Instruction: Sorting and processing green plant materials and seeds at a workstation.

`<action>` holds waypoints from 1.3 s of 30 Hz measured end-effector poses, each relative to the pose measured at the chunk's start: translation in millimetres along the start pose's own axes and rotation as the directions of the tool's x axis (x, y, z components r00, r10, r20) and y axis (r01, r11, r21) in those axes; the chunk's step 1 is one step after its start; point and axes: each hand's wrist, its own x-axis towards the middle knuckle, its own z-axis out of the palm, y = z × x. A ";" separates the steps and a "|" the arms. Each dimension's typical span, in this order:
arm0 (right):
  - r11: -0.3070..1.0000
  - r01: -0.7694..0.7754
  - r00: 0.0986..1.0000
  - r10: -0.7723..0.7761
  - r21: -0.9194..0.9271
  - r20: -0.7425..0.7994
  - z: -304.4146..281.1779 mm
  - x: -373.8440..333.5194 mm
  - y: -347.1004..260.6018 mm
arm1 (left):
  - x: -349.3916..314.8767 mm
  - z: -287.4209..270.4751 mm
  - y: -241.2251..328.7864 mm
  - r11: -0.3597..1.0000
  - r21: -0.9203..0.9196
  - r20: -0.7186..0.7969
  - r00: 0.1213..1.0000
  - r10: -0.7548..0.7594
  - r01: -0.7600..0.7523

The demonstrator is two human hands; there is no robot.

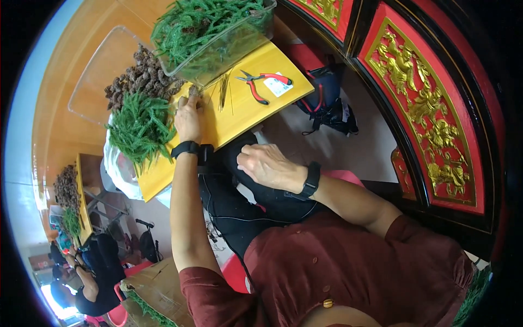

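My left hand (188,120) reaches over the yellow table (256,98), its fingers closed around a small brown pine cone (194,91) beside the cone pile. A heap of brown pine cones (143,76) lies to the left of those fingers. Next to that wrist spreads a bunch of green artificial pine sprigs (140,126). My right hand (267,165) is held above my lap with the fingers curled in; whatever is inside them is hidden. Thin dark wires (224,91) and red-and-black pliers (256,84) lie on the table, right of my left hand.
A clear plastic bin (229,52) full of green sprigs stands at the far side of the table. A white label (278,84) lies under the pliers. Dark bags (327,101) rest on the floor at right. Another person (98,272) works at lower left, near a cardboard box (158,283).
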 end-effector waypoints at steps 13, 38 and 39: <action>0.942 -0.099 0.995 0.084 -0.322 -0.059 18.2 10.7 9.1 | -175.5 -94.3 15.9 0.480 -0.787 0.244 0.911 -0.333 0.387; 0.896 0.297 0.916 -0.364 -0.330 -0.166 1.0 -46.2 34.5 | -347.2 -89.7 101.3 -0.080 -0.855 0.506 0.793 -0.340 0.512; 0.897 0.294 0.916 -0.362 -0.329 -0.170 0.1 -46.0 30.0 | -348.0 -92.7 103.8 -0.097 -0.851 0.514 0.784 -0.348 0.515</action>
